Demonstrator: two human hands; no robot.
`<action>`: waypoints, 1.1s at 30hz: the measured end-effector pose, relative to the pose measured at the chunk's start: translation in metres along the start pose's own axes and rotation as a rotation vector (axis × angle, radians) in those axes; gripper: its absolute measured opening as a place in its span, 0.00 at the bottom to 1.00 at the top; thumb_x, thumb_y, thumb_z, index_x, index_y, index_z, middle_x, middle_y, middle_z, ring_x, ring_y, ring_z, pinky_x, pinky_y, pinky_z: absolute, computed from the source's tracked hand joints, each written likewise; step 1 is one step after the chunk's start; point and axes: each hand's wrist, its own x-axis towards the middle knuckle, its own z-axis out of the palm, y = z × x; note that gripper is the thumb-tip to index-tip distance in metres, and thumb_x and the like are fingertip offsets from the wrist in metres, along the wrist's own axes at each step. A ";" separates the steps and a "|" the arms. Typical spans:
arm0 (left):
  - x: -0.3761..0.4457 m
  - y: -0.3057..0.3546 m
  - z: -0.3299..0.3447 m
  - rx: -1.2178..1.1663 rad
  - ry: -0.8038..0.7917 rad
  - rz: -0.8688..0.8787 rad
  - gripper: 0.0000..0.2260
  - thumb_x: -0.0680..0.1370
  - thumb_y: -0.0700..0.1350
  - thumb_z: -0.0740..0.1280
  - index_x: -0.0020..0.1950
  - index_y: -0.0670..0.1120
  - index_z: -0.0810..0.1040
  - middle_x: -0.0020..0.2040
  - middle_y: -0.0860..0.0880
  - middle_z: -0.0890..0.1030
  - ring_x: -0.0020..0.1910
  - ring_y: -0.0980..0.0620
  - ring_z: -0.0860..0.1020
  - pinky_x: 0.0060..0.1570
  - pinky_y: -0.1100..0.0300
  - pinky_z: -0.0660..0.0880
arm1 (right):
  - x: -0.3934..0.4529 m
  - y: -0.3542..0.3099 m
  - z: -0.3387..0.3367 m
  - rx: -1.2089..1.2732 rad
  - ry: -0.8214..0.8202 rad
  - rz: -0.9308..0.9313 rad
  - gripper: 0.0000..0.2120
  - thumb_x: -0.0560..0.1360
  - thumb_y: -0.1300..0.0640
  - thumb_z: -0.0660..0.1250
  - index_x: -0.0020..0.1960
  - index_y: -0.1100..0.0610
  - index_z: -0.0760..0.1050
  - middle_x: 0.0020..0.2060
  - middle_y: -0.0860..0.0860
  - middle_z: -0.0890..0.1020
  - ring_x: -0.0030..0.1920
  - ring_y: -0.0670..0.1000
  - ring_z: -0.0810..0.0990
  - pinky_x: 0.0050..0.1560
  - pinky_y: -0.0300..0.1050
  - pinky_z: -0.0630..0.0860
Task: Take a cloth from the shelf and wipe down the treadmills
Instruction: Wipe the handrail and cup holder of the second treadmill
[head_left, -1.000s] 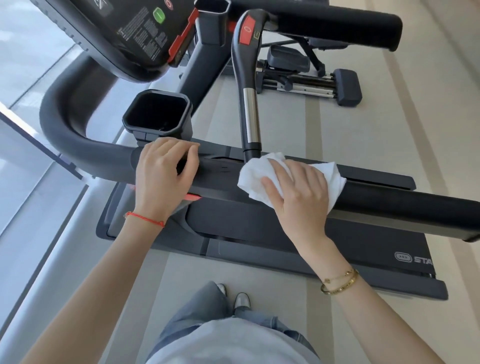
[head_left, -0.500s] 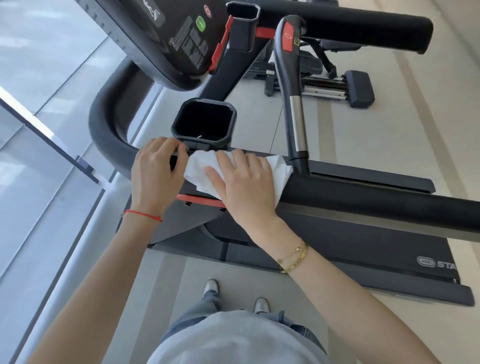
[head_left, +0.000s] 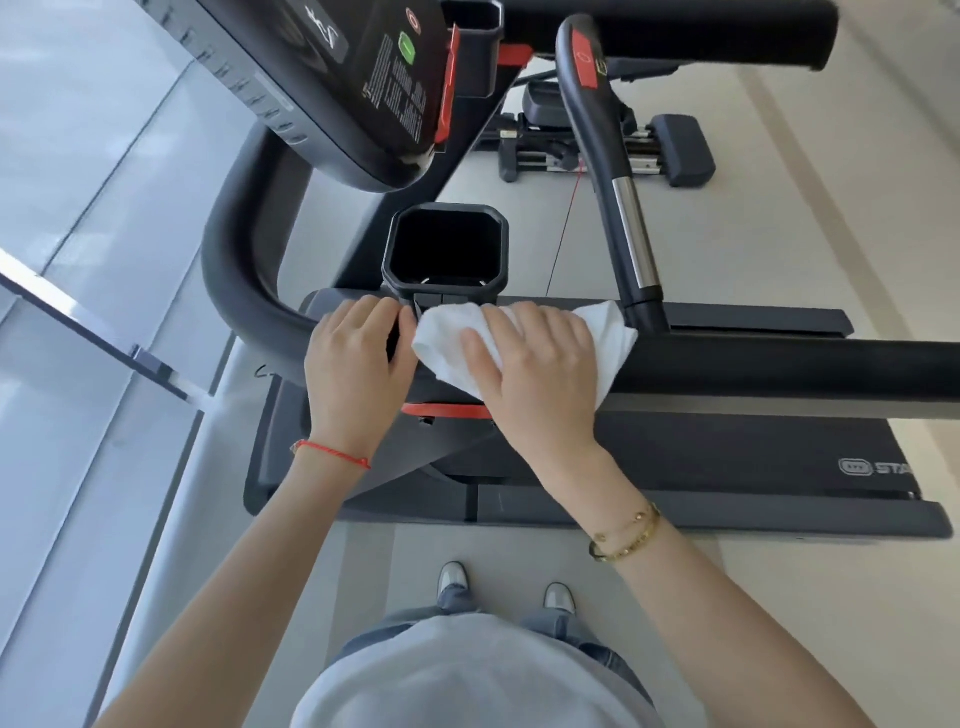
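The cloth (head_left: 524, 347) is pressed flat on the rail (head_left: 779, 364) by the right hand (head_left: 540, 364), fingers spread and laid straight over it — no pinch is seen. It lies directly under that hand, just below the cup holder (head_left: 445, 248). The left hand (head_left: 358, 364) rests curled over the rail, touching the cloth's left edge. The cloth's long axis follows the rail — left to right — and unwiped rail probably extends rightward.

Both hands on the treadmill (head_left: 779, 364) rail.
The right hand (head_left: 540, 364) presses a white cloth (head_left: 441, 343) flat against the rail just below the cup holder (head_left: 445, 249); the left hand (head_left: 358, 364) rests beside it, fingers curled over the rail.
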 end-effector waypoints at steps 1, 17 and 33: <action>0.000 -0.001 0.000 -0.007 0.006 0.001 0.16 0.81 0.40 0.59 0.33 0.43 0.64 0.29 0.48 0.65 0.31 0.46 0.62 0.35 0.56 0.60 | 0.000 -0.001 0.000 0.012 -0.008 -0.031 0.19 0.82 0.46 0.57 0.55 0.56 0.82 0.41 0.52 0.82 0.43 0.55 0.79 0.49 0.50 0.73; -0.002 -0.003 0.006 0.028 0.046 0.000 0.16 0.82 0.42 0.57 0.35 0.41 0.71 0.30 0.47 0.70 0.31 0.46 0.66 0.34 0.54 0.64 | -0.008 0.003 0.001 0.056 0.044 -0.025 0.18 0.82 0.46 0.58 0.58 0.56 0.81 0.49 0.51 0.83 0.50 0.55 0.80 0.56 0.49 0.73; 0.000 0.086 0.020 -0.194 -0.109 0.086 0.08 0.81 0.42 0.62 0.51 0.42 0.81 0.48 0.48 0.81 0.50 0.46 0.77 0.50 0.48 0.74 | -0.037 0.125 -0.027 -0.030 0.102 0.028 0.20 0.82 0.42 0.58 0.60 0.55 0.79 0.53 0.53 0.81 0.56 0.57 0.78 0.62 0.50 0.68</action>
